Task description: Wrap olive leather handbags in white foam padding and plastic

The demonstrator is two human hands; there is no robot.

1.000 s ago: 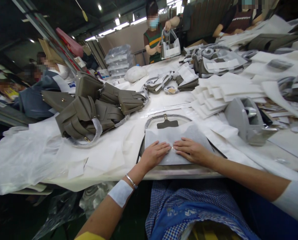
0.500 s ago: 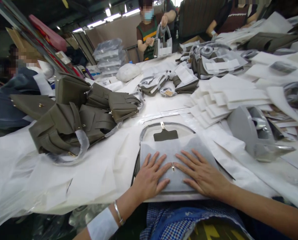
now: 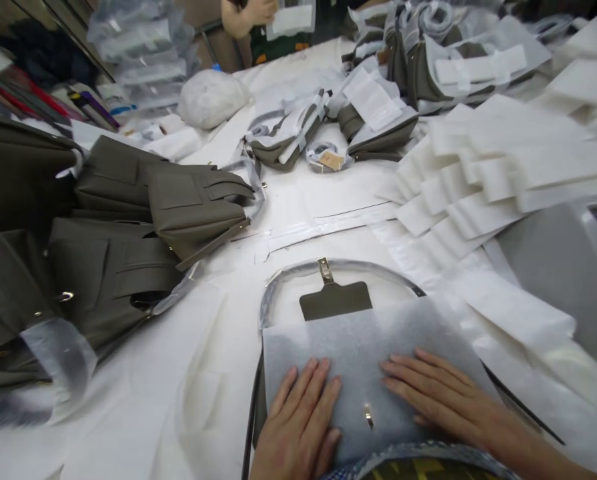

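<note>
Two hands of yours, left hand [image 3: 298, 427] and right hand [image 3: 458, 407], lie open, fingers stretched, gripping nothing, on a thin white sheet [image 3: 348, 360]. The sheet covers most of the bag [image 3: 259, 393], which lies on the worktop [image 3: 348, 190] directly before you. A metal clasp [image 3: 368, 416] shows through the sheet between your hands. The step looks like smoothing: press lightly and evenly, working outward from the clasp; it stands in the way of a straight sweep and could snag or tear the sheet. Just beyond the bag, its wrapped handle [image 3: 298, 268] arches around a dark tab [image 3: 335, 303]. Left of the bag, near, spreads a heap of olive bags [image 3: 81, 267]. To its right are a grey block [image 3: 558, 267] and, farther, layered white pads [image 3: 488, 173]. Well beyond it sit wrapped bags [image 3: 273, 153] and a co-worker's hand [image 3: 261, 10].
</note>
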